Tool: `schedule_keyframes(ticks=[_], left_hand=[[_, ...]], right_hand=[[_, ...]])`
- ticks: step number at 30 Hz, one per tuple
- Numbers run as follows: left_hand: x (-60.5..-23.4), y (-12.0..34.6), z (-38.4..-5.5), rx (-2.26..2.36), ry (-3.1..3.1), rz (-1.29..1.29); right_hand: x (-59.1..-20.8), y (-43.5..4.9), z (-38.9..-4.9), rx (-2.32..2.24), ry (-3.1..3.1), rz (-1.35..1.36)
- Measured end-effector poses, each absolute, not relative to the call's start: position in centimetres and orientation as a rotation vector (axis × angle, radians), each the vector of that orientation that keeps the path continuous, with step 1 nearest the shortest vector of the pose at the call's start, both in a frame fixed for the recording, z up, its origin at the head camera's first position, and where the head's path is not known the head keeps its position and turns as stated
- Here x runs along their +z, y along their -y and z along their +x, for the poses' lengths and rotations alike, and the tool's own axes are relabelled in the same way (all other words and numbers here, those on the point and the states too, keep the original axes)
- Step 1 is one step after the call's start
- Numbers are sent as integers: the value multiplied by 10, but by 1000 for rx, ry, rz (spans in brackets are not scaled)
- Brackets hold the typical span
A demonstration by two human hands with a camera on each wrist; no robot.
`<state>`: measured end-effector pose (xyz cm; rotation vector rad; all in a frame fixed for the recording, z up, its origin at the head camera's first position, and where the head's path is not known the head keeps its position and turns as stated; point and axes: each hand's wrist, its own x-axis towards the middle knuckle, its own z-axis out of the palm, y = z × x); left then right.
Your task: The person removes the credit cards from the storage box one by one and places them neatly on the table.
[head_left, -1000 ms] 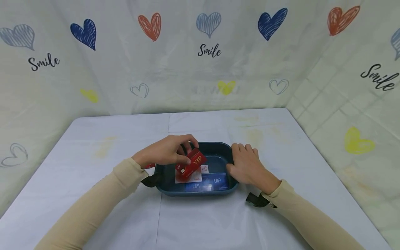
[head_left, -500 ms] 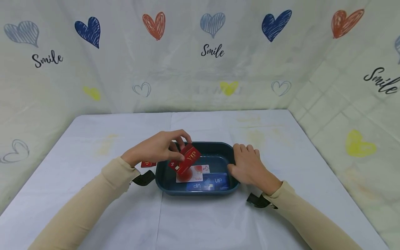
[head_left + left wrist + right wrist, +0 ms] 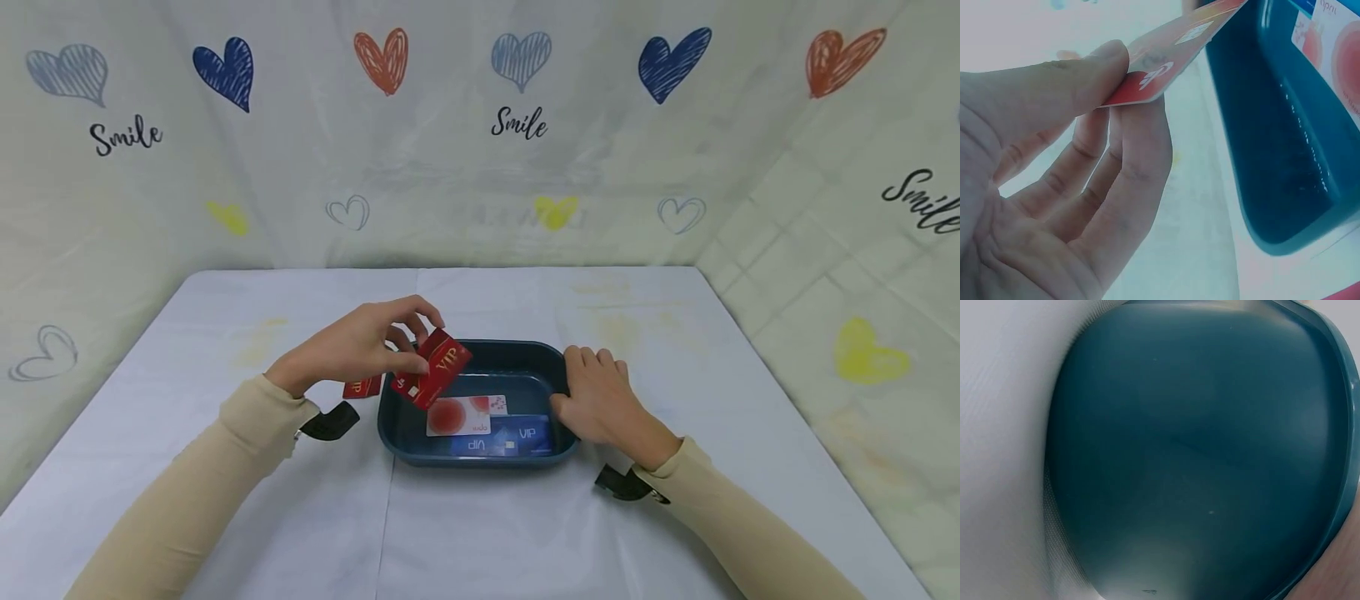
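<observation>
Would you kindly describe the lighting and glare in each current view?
Head: soft shadow below the tray, VIP legible on the held red card; left wrist: background bleached behind the left hand; right wrist: tray dark, pale sheen near the picture's bottom.

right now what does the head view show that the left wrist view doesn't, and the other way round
Only the head view shows the right hand holding the tray by its edge, the beige sleeves, and the VIP lettering on the held red card.

Only the left wrist view shows the palm side of the left hand.

Both show the left hand pinching that red card, the tray, and the white card inside it.
</observation>
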<state>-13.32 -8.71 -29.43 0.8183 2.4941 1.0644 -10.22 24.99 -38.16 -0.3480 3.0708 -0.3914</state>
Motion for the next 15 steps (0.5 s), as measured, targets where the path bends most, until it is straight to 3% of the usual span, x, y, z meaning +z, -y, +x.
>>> schedule_keyframes(ticks=[15], left_hand=[[-288, 113, -132, 1123, -2591, 702]], right_hand=[[-382, -250, -102, -402, -3068, -357]])
